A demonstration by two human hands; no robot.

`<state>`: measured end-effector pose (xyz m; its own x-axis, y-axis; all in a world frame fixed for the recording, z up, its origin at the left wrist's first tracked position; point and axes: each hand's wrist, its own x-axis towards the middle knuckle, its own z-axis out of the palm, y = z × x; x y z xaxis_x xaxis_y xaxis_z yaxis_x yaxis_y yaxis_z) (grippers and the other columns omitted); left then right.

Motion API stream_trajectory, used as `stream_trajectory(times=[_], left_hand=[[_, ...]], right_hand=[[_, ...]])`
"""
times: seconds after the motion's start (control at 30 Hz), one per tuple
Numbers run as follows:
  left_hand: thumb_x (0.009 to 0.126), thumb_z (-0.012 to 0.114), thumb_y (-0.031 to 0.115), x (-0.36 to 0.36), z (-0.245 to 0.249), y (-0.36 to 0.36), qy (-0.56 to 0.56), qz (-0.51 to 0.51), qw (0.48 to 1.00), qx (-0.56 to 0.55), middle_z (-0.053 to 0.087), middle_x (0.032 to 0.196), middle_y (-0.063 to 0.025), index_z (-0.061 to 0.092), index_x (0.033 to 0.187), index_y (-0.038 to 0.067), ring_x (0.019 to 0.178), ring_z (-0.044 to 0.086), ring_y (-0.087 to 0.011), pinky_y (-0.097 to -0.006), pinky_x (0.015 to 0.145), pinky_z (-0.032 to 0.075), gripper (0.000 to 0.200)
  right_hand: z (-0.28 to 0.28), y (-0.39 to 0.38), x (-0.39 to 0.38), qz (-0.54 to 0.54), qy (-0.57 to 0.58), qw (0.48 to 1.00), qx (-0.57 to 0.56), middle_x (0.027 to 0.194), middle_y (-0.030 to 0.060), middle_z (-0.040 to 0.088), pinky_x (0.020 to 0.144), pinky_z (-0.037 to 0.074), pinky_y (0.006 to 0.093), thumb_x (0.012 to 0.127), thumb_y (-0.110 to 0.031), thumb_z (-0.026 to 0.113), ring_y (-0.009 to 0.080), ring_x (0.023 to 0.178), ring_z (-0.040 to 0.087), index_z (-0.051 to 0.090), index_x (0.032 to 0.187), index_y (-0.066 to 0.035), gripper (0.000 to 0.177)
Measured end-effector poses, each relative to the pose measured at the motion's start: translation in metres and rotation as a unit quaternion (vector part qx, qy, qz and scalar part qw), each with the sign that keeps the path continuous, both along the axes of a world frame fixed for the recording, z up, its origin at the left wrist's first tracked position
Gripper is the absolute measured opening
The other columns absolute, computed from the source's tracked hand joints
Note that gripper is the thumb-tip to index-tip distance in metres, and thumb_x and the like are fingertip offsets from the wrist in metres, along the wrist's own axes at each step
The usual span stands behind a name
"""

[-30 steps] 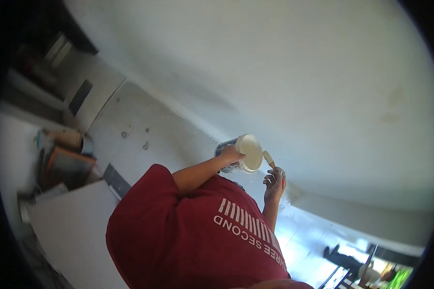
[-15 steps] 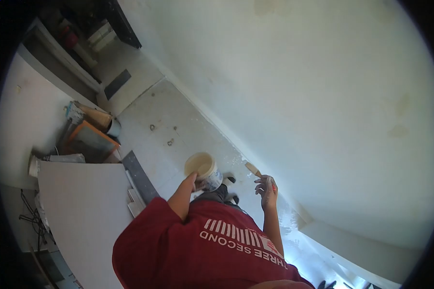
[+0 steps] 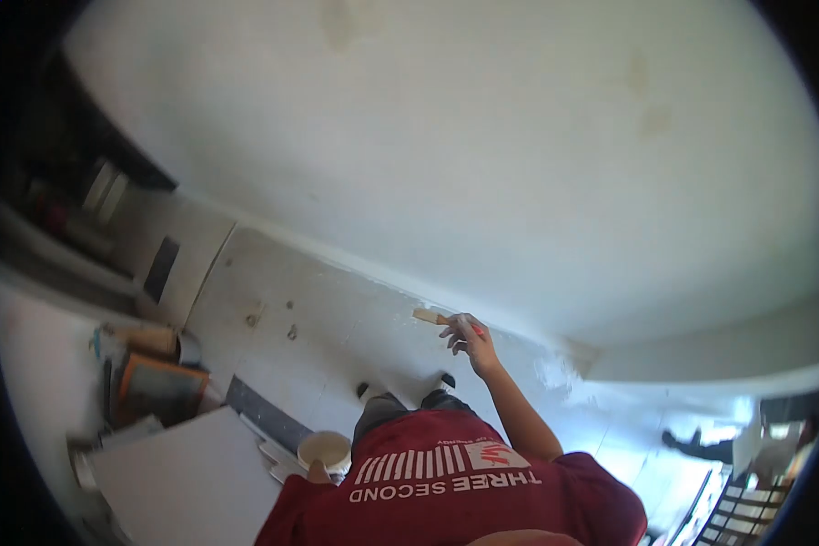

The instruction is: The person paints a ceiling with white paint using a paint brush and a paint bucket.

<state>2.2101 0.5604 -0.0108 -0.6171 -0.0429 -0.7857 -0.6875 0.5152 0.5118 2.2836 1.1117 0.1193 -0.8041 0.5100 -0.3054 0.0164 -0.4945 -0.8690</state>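
Note:
My right hand is closed round the handle of a paintbrush with pale bristles and a red handle end. Whitish smears mark its fingers. The brush points left, above the floor and close to the foot of the white wall. Low at my left side, my left hand grips the rim of a pale plastic bucket. The bucket's mouth faces up, but what is inside cannot be made out. My sleeve and shirt hide part of that hand.
The grey floor has dark spots and white splashes near the wall. At left stand a large white board, an orange-framed panel and a dark strip. Another person's leg shows at lower right.
My view has turned, and my body stands differently to the wall. The bucket has dropped lower to my left side. My right hand still holds the brush, now pointing more sideways.

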Motion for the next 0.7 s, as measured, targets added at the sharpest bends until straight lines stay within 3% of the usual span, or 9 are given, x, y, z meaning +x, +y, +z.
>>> stream_trajectory(times=[0.2, 0.4, 0.53, 0.7], left_hand=[[0.095, 0.051, 0.032, -0.043, 0.016, -0.037, 0.021, -0.158, 0.987, -0.004, 0.065, 0.111, -0.0179, 0.056, 0.12, 0.003, 0.096, 0.067, -0.0327, -0.0437, 0.083, 0.056, 0.039], [0.095, 0.052, 0.032, -0.058, 0.014, -0.059, 0.038, -0.244, 0.969, 0.022, 0.065, 0.111, -0.017, 0.056, 0.118, 0.002, 0.097, 0.066, -0.0314, -0.0417, 0.085, 0.055, 0.038], [0.095, 0.053, 0.032, -0.103, 0.003, -0.067, 0.06, -0.272, 0.957, 0.077, 0.065, 0.112, -0.0164, 0.056, 0.117, 0.002, 0.098, 0.066, -0.0305, -0.0404, 0.087, 0.054, 0.037], [0.095, 0.054, 0.031, -0.171, -0.008, -0.068, 0.039, -0.183, 0.973, 0.136, 0.065, 0.112, -0.0157, 0.056, 0.115, 0.001, 0.099, 0.065, -0.0294, -0.0388, 0.089, 0.053, 0.036]], right_hand=[[-0.011, -0.012, -0.008, -0.059, -0.03, 0.997, -0.032, 0.088, 0.0105, 0.066, 0.058, 0.048, 0.0272, 0.104, -0.043, 0.047, 0.0147, 0.067, 0.059, 0.061, 0.112, -0.004, 0.043], [-0.01, -0.041, -0.031, -0.15, -0.041, 0.988, -0.018, 0.086, 0.01, 0.066, 0.056, 0.047, 0.0269, 0.104, -0.044, 0.047, 0.0139, 0.065, 0.058, 0.062, 0.11, -0.004, 0.044], [0.003, -0.078, -0.069, -0.175, -0.041, 0.984, 0.013, 0.083, 0.01, 0.066, 0.055, 0.046, 0.0266, 0.103, -0.044, 0.048, 0.0132, 0.064, 0.058, 0.062, 0.108, -0.004, 0.042], [0.019, -0.109, -0.085, -0.251, -0.022, 0.968, -0.003, 0.082, 0.0098, 0.065, 0.056, 0.046, 0.026, 0.102, -0.041, 0.051, 0.0132, 0.064, 0.058, 0.062, 0.107, -0.004, 0.039]])
